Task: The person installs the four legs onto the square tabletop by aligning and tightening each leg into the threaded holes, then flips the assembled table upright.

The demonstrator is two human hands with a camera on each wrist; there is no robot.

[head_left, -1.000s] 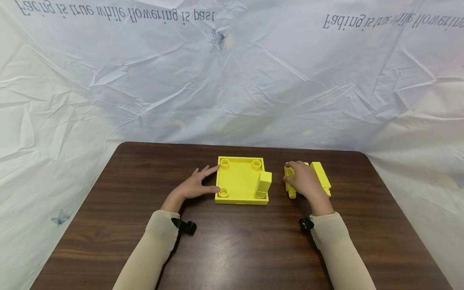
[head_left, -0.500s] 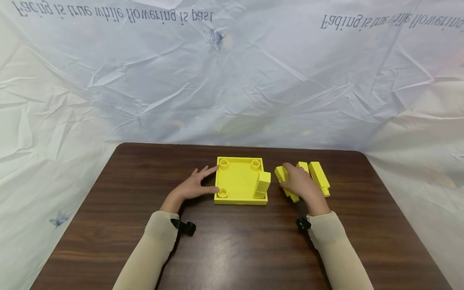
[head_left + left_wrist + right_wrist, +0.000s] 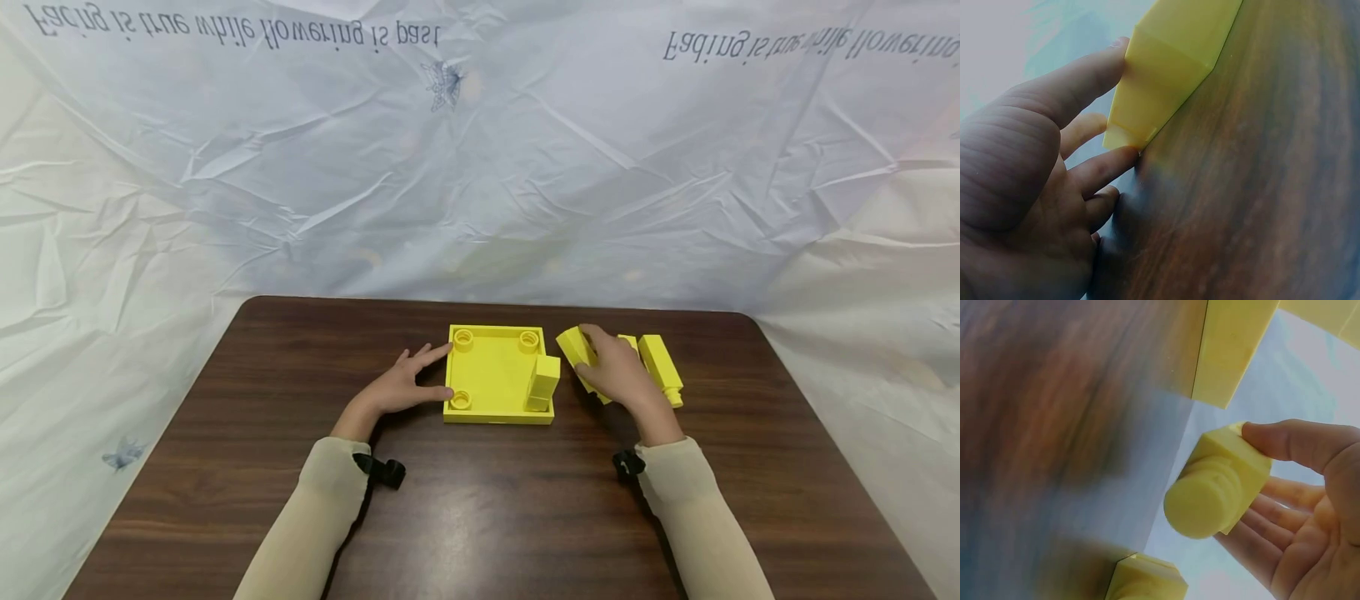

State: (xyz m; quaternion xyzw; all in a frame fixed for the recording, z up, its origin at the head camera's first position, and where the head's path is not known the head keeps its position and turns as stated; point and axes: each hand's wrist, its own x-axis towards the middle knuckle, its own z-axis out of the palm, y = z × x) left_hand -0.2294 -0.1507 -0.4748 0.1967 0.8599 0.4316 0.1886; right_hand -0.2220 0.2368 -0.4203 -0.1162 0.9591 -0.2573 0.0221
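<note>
A square yellow board [image 3: 491, 375] with a raised rim lies on the table, round sockets showing in three corners. In its near right corner stands a square yellow leg [image 3: 545, 379]. My left hand [image 3: 397, 383] touches the board's left side with thumb and fingertips, fingers spread. My right hand [image 3: 621, 367] pinches a second yellow leg [image 3: 576, 348] between thumb and fingers, tilted, to the right of the board. The right wrist view shows the round threaded end [image 3: 1197, 500] of this held leg pointing toward the camera.
Two more yellow legs lie at the right, one [image 3: 662, 371] in full view and one [image 3: 628, 340] mostly behind my right hand. The dark wooden table [image 3: 480, 517] ends at a white printed sheet [image 3: 480, 183] hanging behind it.
My right hand has gripped a leg from the group at the right; that leg has shifted left and its far end has tilted toward the board. My left hand and the board have stayed put.
</note>
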